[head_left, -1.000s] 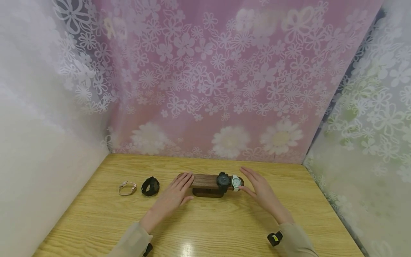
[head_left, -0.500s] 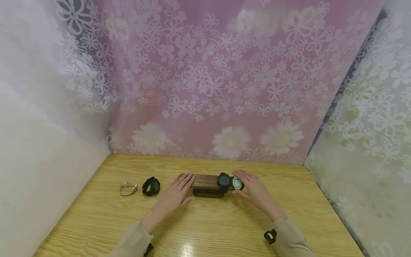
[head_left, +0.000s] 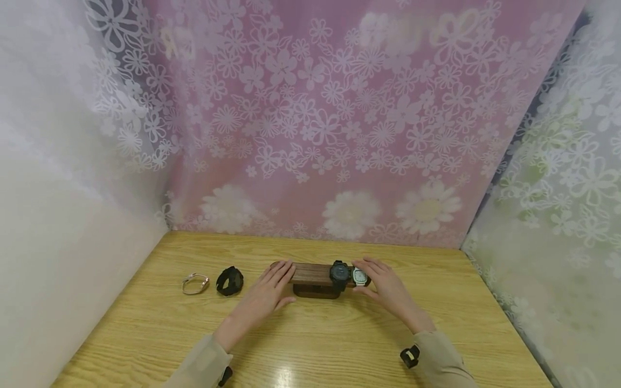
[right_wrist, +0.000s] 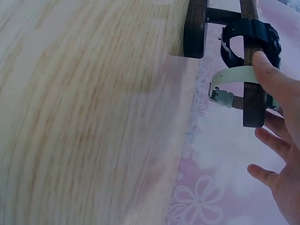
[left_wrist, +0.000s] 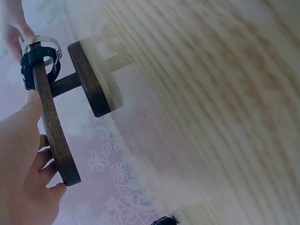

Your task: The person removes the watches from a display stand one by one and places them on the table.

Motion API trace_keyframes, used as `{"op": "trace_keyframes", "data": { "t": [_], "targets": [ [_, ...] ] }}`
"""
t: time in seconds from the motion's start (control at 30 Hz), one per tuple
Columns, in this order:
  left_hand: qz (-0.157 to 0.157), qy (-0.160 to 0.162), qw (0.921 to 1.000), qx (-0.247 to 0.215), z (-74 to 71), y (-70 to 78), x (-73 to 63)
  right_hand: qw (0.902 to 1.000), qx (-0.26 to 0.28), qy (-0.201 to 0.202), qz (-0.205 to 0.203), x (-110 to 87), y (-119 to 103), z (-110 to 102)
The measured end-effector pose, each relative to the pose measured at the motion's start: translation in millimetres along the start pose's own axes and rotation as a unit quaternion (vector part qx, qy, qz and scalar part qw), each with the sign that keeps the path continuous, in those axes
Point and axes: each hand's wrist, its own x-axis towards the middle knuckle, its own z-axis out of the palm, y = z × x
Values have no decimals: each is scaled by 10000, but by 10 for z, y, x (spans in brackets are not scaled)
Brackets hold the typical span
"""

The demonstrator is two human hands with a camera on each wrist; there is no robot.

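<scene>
A dark wooden watch stand (head_left: pixel 310 274) has a horizontal bar above a small base. My left hand (head_left: pixel 264 291) holds the bar's left end, fingers over the top and thumb toward the front. Near the right end, a black watch (head_left: pixel 339 274) and a pale watch (head_left: pixel 359 277) are side by side around the bar. My right hand (head_left: pixel 385 283) grips the pale watch at that end, its thumb (right_wrist: pixel 269 75) at the front and the index finger behind. In the right wrist view the pale strap hangs as a buckled loop under the bar.
Left of the stand, a second black watch (head_left: pixel 229 281) and a thin metallic bracelet-like watch (head_left: pixel 195 284) lie on the wooden table (head_left: pixel 310 345). A pink floral curtain (head_left: pixel 310 134) hangs behind, with pale sheets at both sides.
My right hand has moved left from beside the bar's end and closed in on the pale watch. The left hand stays on the bar.
</scene>
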Motion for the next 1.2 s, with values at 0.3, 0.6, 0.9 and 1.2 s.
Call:
{"op": "trace_keyframes", "data": {
  "t": [0.3, 0.6, 0.9, 1.2],
  "targets": [
    [39, 70, 10000, 15, 19, -7, -1, 9998, 14, 151, -130, -7, 15, -44],
    [56, 56, 10000, 35, 14, -15, 1, 9997, 70, 204, 63, -92, 98, -102],
    [2, 60, 10000, 48, 41, -18, -7, 9988, -155, 457, -6, -236, 231, -218],
    [16, 140, 9999, 33, 68, -26, -4, 9981, -248, 499, 267, -423, 367, -357]
  ]
}}
